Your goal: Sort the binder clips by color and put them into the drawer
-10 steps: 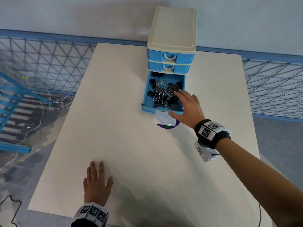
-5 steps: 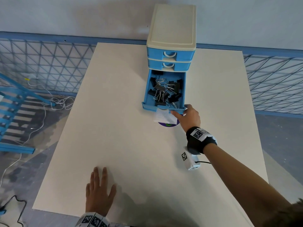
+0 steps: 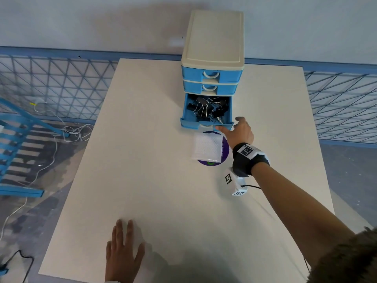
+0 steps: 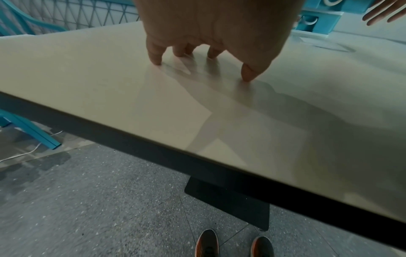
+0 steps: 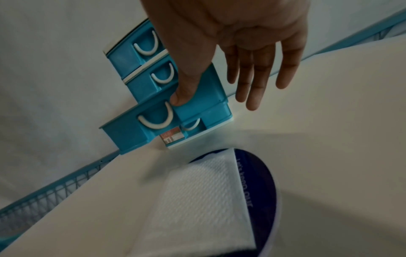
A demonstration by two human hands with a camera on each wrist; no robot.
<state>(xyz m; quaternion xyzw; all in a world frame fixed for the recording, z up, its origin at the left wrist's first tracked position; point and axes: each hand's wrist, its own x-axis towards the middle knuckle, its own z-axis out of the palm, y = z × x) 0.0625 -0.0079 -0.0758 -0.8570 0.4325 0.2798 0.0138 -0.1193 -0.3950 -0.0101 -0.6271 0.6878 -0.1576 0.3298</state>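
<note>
From the head view, the binder clips [image 3: 208, 111] lie in a pulled-out drawer [image 3: 206, 124] of the drawer unit [image 3: 213, 48], the right hand [image 3: 239, 132] has its thumb on the drawer's front, and the left hand [image 3: 122, 254] lies flat on the table [image 3: 142, 160] well in front of the unit. In the left wrist view, the left hand's [image 4: 211, 29] straight fingertips [image 4: 157, 60] touch the table. In the right wrist view, the right hand [image 5: 237, 43] presses its thumb on the drawer front [image 5: 153, 121], fingers straight and holding nothing, with a white napkin [image 5: 197, 200] on a purple disc [image 5: 259, 173] just before the unit.

White textured pad [image 3: 207, 147] atop purple round disc [image 3: 224, 149] on beige table [image 3: 142, 160]. Beyond table – blue mesh fence [image 3: 61, 82], white cables [image 3: 67, 131] on floor. Orange-soled shoes [image 4: 207, 243] below table edge.
</note>
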